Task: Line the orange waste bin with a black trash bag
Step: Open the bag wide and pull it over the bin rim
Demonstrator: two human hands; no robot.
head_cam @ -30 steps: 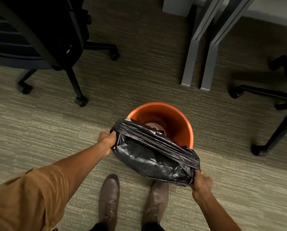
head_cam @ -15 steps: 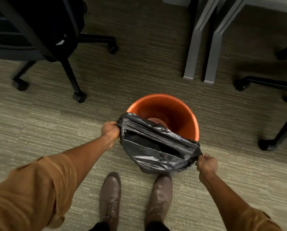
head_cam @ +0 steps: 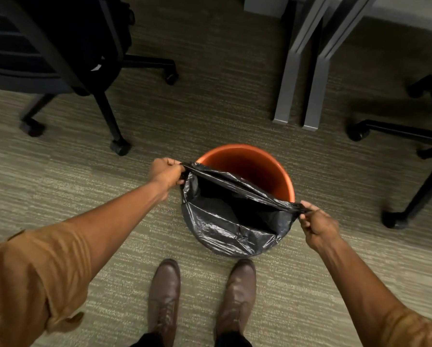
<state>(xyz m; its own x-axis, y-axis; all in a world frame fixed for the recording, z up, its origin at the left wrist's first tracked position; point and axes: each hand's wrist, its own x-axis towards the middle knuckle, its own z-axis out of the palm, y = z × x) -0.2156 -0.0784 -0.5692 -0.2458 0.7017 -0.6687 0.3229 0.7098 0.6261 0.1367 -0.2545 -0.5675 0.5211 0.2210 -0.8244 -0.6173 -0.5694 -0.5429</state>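
An orange waste bin stands upright on the carpet just beyond my feet. A black trash bag is stretched across its near half, its mouth partly open and its body hanging over the bin's near side. My left hand grips the bag's rim at the bin's left edge. My right hand pinches the rim at the bin's right edge. The far inner wall of the bin shows bare orange; the near wall is hidden by the bag.
A black office chair on casters stands at the far left. Two grey desk legs rise beyond the bin. Another chair base sits at the right. My brown shoes are just in front of the bin.
Both hands have pulled the bag's rim wider apart and upward. The bag's mouth, bunched a second ago, has opened into a dark gap over the bin's near half.
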